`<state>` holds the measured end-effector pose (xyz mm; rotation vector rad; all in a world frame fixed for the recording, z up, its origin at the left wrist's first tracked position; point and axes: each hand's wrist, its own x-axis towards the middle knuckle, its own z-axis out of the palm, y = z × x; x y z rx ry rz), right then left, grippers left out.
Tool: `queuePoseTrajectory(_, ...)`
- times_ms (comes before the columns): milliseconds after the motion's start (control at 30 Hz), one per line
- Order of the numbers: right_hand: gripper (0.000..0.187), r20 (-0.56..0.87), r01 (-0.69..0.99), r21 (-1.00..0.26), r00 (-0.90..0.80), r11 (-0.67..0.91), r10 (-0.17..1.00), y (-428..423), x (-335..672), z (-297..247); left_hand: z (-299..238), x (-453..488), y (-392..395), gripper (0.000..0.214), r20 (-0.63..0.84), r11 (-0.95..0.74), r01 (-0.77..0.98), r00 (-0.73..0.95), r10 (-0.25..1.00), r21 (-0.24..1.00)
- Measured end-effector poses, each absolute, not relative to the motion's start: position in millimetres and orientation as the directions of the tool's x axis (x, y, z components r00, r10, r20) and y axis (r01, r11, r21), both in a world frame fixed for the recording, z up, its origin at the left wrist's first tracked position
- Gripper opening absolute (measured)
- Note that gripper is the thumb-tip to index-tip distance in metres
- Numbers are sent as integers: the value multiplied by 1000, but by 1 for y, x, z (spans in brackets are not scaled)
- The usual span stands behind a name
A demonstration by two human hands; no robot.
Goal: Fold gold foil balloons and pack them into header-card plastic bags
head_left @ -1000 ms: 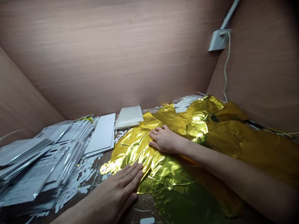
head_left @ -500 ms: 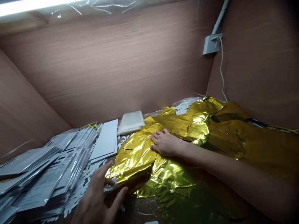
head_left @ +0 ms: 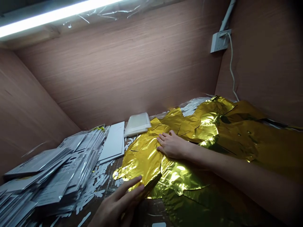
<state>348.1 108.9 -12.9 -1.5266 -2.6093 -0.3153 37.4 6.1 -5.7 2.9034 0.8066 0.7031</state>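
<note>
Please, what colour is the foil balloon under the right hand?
The crinkled foil balloon is shiny gold, best in the head view.

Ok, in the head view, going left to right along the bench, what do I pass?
Stack of silver printed packets → white boards → clear plastic bags → gold foil sheet → right hand → more gold foil

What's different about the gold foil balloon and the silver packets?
The gold foil balloon is crumpled and spread out, but the silver packets are flat and piled in a stack. The balloon is bright gold, and the packets are greyish white with printing. Both look thin and shiny.
</note>
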Motion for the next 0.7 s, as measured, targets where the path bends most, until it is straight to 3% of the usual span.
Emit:
queuePoseTrajectory(200,55,175,873,133,-486,469,856,109,347,-12,2,50,5,47,374,-922,385,861,345,-35)
queuePoseTrajectory(433,54,155,876,131,-480,464,863,109,348,-12,3,48,4,37,380,-879,444,854,356,-172)
queuePoseTrajectory(533,55,163,876,134,-481,464,861,110,348,-15,7,49,3,31,386,-896,424,854,348,-130)
queuePoseTrajectory(700,56,182,874,138,-485,467,855,109,347,-16,5,47,7,28,359,-916,390,846,395,91)
